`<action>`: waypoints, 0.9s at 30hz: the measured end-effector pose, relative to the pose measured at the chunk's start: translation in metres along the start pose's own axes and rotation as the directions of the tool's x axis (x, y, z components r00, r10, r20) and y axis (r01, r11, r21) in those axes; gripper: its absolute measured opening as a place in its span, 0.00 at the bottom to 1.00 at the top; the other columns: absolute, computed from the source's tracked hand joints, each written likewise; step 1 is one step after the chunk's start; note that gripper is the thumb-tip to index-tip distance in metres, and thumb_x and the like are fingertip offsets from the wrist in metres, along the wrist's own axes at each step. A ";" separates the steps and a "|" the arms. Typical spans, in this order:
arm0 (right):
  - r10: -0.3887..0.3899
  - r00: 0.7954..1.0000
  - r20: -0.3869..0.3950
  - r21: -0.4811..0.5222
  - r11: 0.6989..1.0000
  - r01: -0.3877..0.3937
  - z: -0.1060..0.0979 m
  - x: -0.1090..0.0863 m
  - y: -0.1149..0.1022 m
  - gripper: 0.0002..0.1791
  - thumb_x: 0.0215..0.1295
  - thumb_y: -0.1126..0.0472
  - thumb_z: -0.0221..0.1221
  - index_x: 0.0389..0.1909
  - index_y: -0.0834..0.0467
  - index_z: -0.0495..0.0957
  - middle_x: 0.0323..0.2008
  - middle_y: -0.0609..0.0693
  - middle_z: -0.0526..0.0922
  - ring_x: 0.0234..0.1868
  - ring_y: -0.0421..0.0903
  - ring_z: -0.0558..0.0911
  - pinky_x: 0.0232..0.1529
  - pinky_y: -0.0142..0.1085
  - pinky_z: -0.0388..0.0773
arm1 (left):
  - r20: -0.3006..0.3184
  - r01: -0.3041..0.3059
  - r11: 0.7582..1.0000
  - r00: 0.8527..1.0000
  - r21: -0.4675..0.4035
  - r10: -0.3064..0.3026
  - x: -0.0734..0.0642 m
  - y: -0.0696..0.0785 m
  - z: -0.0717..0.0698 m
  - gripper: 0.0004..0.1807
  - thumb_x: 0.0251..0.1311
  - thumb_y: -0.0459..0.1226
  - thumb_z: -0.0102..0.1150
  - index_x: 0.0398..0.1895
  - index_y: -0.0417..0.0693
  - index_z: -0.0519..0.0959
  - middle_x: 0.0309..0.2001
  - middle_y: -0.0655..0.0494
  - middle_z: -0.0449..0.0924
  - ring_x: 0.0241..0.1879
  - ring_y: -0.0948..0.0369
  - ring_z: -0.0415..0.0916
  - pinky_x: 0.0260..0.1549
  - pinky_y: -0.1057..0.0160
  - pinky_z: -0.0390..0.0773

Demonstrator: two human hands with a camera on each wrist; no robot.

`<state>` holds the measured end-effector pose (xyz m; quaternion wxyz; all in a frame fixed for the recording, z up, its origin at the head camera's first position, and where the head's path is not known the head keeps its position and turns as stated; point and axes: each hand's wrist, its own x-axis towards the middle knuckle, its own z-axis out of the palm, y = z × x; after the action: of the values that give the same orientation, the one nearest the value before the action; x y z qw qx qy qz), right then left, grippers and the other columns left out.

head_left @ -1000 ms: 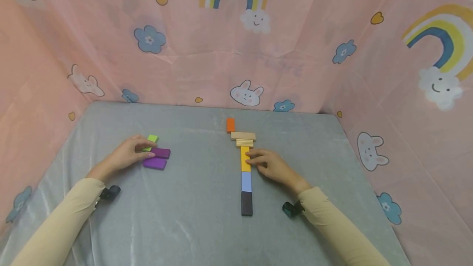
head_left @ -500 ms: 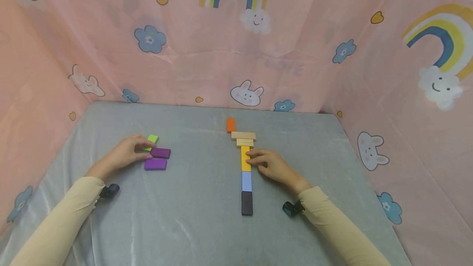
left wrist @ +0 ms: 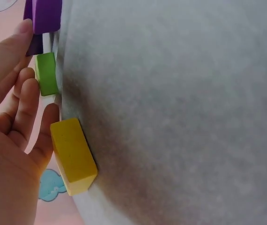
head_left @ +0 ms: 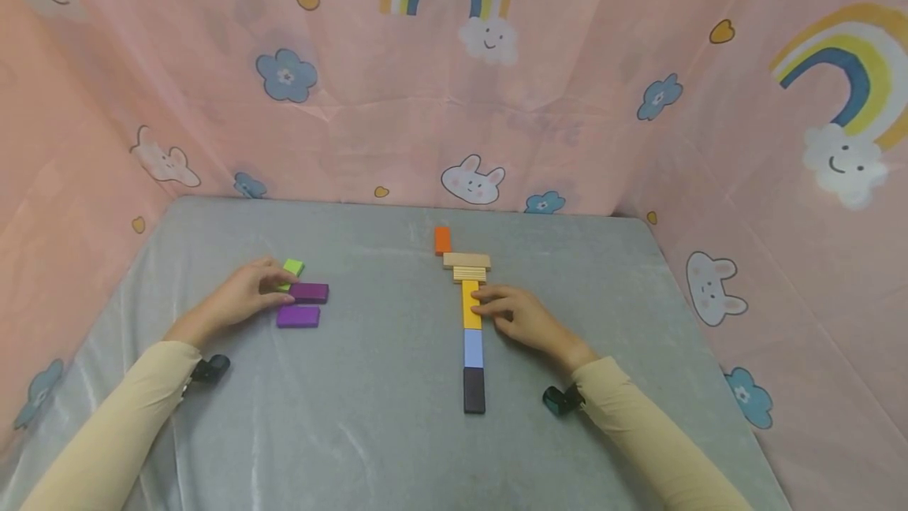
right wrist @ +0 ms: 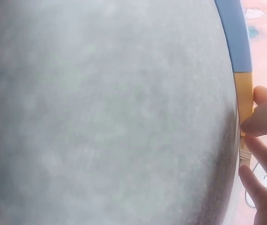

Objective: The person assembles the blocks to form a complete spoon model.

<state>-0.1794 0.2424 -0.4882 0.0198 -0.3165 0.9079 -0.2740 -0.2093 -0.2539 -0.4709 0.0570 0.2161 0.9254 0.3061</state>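
At the left in the head view, my left hand point(head_left: 241, 294) pinches a dark purple block point(head_left: 312, 293) between thumb and fingers. A brighter purple block point(head_left: 298, 317) lies just in front of it, and a lime green block point(head_left: 294, 266) lies behind. The left wrist view shows a yellow block point(left wrist: 75, 152) by the little finger, hidden from the head view by the hand. My right hand point(head_left: 528, 323) rests its fingertips on a yellow block point(head_left: 470, 319) in the central row. Light blue point(head_left: 473, 348) and black blocks point(head_left: 474, 391) continue that row toward me.
Beyond the yellow block lie several thin wooden strips point(head_left: 470, 275), then a crosswise tan plank point(head_left: 466, 261) and an orange block point(head_left: 443, 240). Grey cloth point(head_left: 383, 385) covers the table. A pink printed curtain point(head_left: 355, 140) encloses the back and sides.
The brighter purple block has turned from slightly slanted to nearly level. The dark purple block in my left hand has tilted up slightly at its right end. My right hand stays put.
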 end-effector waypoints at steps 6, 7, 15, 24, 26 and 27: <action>-0.001 1.000 0.002 0.004 1.000 0.001 -0.001 0.000 -0.001 0.21 0.61 0.73 0.61 0.52 0.51 0.85 0.62 0.45 0.80 0.68 0.51 0.75 0.68 0.52 0.71 | -0.036 -0.033 0.998 0.999 -0.045 0.031 0.004 0.005 0.001 0.17 0.60 0.37 0.67 0.51 0.40 0.80 0.49 0.43 0.82 0.47 0.49 0.81 0.52 0.46 0.79; 0.000 1.000 0.004 0.005 1.000 0.000 -0.001 0.000 -0.001 0.21 0.61 0.72 0.61 0.52 0.51 0.85 0.62 0.45 0.80 0.68 0.51 0.75 0.68 0.52 0.71 | -0.038 -0.031 0.998 0.999 -0.050 0.029 0.005 0.006 0.002 0.18 0.61 0.37 0.66 0.52 0.39 0.80 0.49 0.43 0.82 0.47 0.49 0.81 0.52 0.46 0.80; 0.025 0.999 0.021 0.020 0.999 -0.026 -0.003 -0.001 -0.002 0.21 0.62 0.72 0.60 0.52 0.50 0.85 0.63 0.44 0.79 0.70 0.49 0.73 0.70 0.50 0.70 | -0.034 0.001 0.996 0.999 -0.084 -0.004 0.021 0.019 0.002 0.19 0.61 0.39 0.66 0.54 0.40 0.79 0.49 0.42 0.84 0.51 0.46 0.80 0.56 0.41 0.76; 0.031 0.999 0.018 0.018 0.999 -0.031 -0.001 0.000 -0.001 0.21 0.62 0.72 0.60 0.53 0.50 0.84 0.63 0.44 0.79 0.69 0.50 0.73 0.70 0.51 0.70 | -0.032 -0.034 0.997 0.999 -0.074 0.031 0.046 0.042 0.008 0.18 0.60 0.39 0.68 0.53 0.45 0.81 0.50 0.47 0.83 0.50 0.51 0.79 0.55 0.45 0.78; 0.027 1.000 0.014 0.015 1.000 -0.028 -0.001 0.000 -0.001 0.21 0.61 0.72 0.60 0.53 0.50 0.85 0.63 0.44 0.79 0.69 0.50 0.74 0.69 0.51 0.70 | -0.030 -0.035 0.996 0.999 -0.084 0.032 0.053 0.046 0.010 0.18 0.59 0.39 0.68 0.53 0.45 0.81 0.49 0.48 0.83 0.50 0.51 0.79 0.56 0.45 0.78; 0.026 1.000 0.013 0.013 1.000 -0.026 -0.001 0.000 -0.001 0.21 0.61 0.72 0.60 0.52 0.50 0.85 0.63 0.45 0.79 0.69 0.50 0.74 0.69 0.51 0.70 | -0.032 -0.036 0.995 0.999 -0.088 0.034 0.056 0.048 0.011 0.18 0.59 0.40 0.68 0.52 0.46 0.81 0.49 0.48 0.83 0.50 0.51 0.79 0.55 0.46 0.78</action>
<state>-0.1794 0.2419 -0.4873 0.0311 -0.3064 0.9099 -0.2778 -0.2398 -0.1889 -0.4504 0.0469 0.2248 0.9078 0.3509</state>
